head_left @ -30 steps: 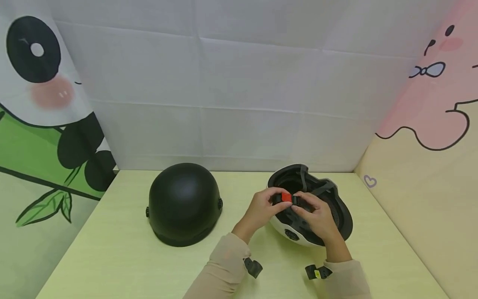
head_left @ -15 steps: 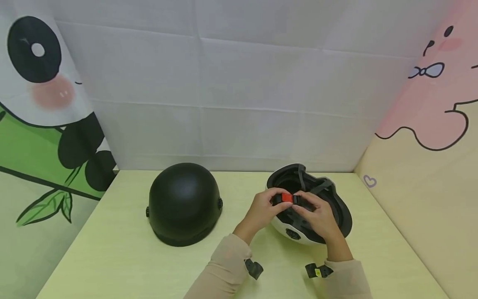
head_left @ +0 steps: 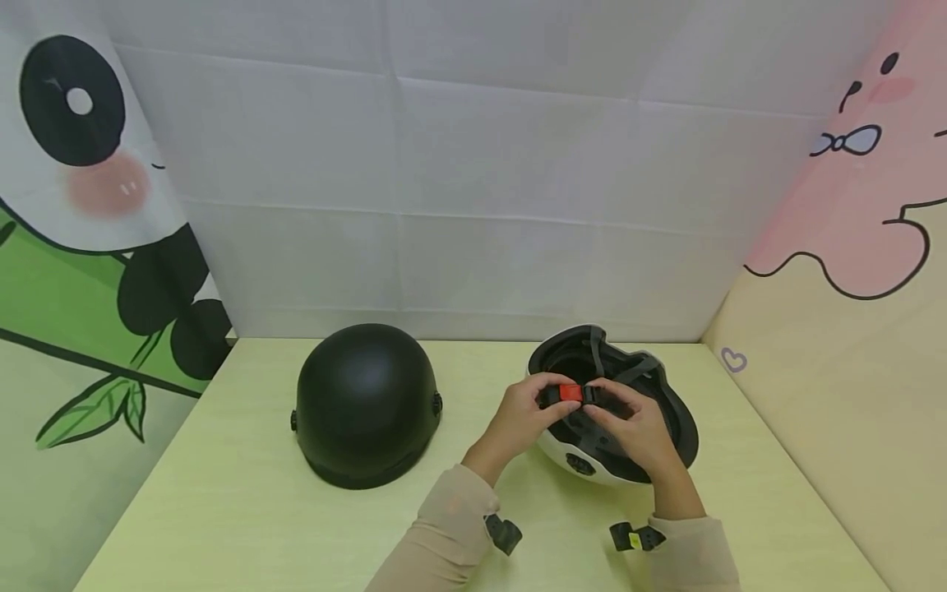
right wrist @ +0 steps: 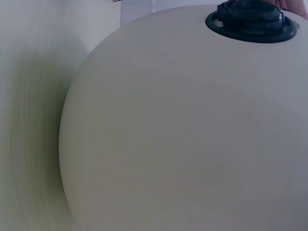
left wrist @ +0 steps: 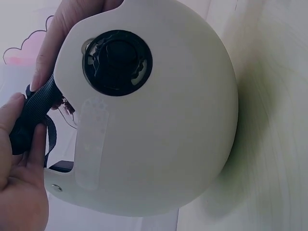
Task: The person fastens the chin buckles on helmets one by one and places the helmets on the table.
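Note:
A white helmet [head_left: 553, 459] with a black lining lies tipped on its shell, its opening upward, on the right of the table. Over that opening, a red and black chin-strap buckle [head_left: 570, 393] spans the gap between both hands. The left hand [head_left: 524, 411] pinches its left end between thumb and fingers. At its black right end, the right hand [head_left: 634, 421] pinches with thumb and fingertips. The left wrist view shows the dark strap [left wrist: 42, 100] beside the shell. In the right wrist view the shell [right wrist: 183, 130] fills most of the picture and hides nearly all of the hand.
A black helmet [head_left: 366, 403] stands dome up on the left of the pale table [head_left: 222, 510]. Behind hangs a white cloth [head_left: 473, 164], with printed cartoon panels on both sides. The white helmet bears a round black side fitting [left wrist: 118, 62].
The right hand has shifted very slightly to the right, with the buckle. Both hands keep their pinch, and the helmets stay in place.

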Motion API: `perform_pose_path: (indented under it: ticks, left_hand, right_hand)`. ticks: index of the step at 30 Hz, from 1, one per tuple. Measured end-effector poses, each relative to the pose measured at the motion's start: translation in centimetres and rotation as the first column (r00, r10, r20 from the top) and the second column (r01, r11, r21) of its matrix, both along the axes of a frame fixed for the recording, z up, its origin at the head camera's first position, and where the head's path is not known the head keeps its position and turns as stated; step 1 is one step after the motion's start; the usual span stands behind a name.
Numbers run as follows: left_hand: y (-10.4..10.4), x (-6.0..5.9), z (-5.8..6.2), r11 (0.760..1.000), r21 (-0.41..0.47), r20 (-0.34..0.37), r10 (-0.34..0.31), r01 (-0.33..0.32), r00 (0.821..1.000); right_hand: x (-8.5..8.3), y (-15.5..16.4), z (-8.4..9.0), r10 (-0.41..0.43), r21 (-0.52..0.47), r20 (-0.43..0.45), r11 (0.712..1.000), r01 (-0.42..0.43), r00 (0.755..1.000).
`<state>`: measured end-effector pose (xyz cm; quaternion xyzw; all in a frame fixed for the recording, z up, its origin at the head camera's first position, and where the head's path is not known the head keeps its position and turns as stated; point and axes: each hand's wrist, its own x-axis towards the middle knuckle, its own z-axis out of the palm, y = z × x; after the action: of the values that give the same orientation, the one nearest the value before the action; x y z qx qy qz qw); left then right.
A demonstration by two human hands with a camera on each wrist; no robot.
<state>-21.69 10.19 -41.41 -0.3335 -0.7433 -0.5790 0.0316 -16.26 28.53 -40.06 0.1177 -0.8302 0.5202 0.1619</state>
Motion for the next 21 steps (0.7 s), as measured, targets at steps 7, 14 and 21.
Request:
perform_pose_path:
  ticks: [7,14,21]
  left_hand:
    - [0.1,-0.1,-0.2,0.999,-0.037,-0.041,0.019,-0.021,0.999]
    - [0.0,-0.2,-0.2,0.999,-0.035,-0.096,0.008,-0.011,0.995]
    - [0.0,-0.3,-0.2,0.998,-0.069,-0.136,0.005,-0.015,0.991]
  right_hand:
    - [-0.6,0.7,-1.3,-0.013,-0.051,0.018,0.999,0.014,1.0]
    - [-0.5,0.8,-1.2,-0.016,-0.05,0.026,0.999,0.017,1.0]
    - [0.4,0.0,0.7,-0.023,-0.005,0.035,1.0,0.024,0.999]
